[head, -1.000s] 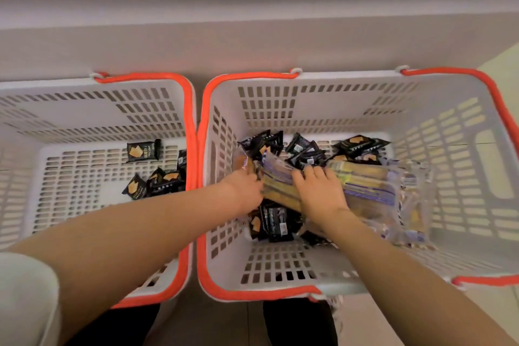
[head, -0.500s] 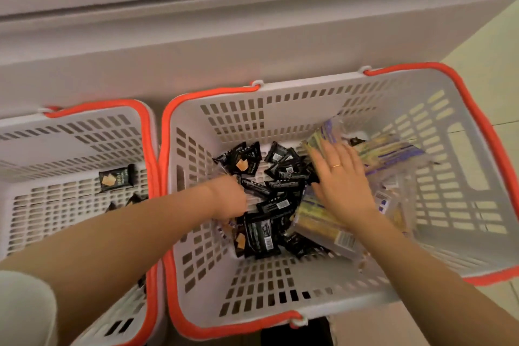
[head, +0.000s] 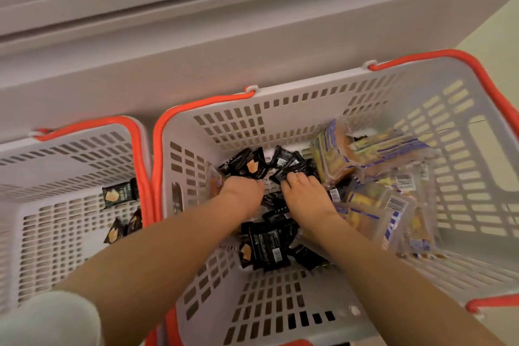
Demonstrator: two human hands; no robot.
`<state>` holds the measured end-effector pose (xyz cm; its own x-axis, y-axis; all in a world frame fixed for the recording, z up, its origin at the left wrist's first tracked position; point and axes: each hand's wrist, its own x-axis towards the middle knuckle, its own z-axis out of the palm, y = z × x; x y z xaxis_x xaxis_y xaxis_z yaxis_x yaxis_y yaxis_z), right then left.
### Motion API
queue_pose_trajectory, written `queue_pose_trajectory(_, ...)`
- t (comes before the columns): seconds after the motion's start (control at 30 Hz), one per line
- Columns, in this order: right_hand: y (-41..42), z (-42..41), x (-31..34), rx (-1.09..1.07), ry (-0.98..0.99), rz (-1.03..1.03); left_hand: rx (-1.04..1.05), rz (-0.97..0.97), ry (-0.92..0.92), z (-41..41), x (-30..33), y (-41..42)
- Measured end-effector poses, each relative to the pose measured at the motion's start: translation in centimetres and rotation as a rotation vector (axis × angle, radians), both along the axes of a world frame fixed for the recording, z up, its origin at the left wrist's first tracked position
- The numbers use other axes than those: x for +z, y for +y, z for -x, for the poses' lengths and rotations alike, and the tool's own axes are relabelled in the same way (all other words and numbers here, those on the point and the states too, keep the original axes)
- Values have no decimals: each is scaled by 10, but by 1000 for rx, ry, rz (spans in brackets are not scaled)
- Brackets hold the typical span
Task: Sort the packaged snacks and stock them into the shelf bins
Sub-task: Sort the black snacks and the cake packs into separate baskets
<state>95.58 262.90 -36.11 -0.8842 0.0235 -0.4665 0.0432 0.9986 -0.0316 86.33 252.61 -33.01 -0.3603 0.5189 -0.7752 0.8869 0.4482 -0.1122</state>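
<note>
Both hands reach down into the right white basket (head: pixel 295 109) with its orange rim. My left hand (head: pixel 241 196) and my right hand (head: pixel 304 195) rest side by side on a heap of small black snack packets (head: pixel 269 244), fingers curled into the pile. Whether either hand grips a packet is hidden by the fingers. Clear packs of yellow biscuits with blue print (head: pixel 373 185) lie heaped against the basket's right side. The left white basket (head: pixel 70 149) holds a few of the black packets (head: pixel 119 194).
A pale cabinet front (head: pixel 224 45) stands right behind both baskets. Cream floor (head: pixel 494 28) shows at the far right. A white sleeve (head: pixel 47 320) covers my left upper arm at the bottom left.
My right hand left the clear biscuit packs pushed to the right and came back to the black packets beside my left hand. The view shifted right.
</note>
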Motion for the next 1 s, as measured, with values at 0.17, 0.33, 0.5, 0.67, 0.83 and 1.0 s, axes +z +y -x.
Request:
queue_pose_trajectory(0.17,7,-3,-3,-25,-36,50,46,-33,26,4,-22,-1)
queue_pose_trajectory(0.33,17,-14,-1,19,-36,87,-79,-234,100,9,-40,-9)
queue_pose_trajectory(0.5,33,-15,8,-206,58,239,-94,-337,208,25,-42,-8)
queue_pose_trajectory(0.67,36,-17,15,-367,147,324,-145,-307,238,32,-43,3)
queue_pose_trajectory(0.83,41,-18,20,-606,260,543,-107,-220,247,33,-39,17)
queue_pose_trajectory(1.0,44,-29,29,-795,303,708,74,-174,98,28,-33,8)
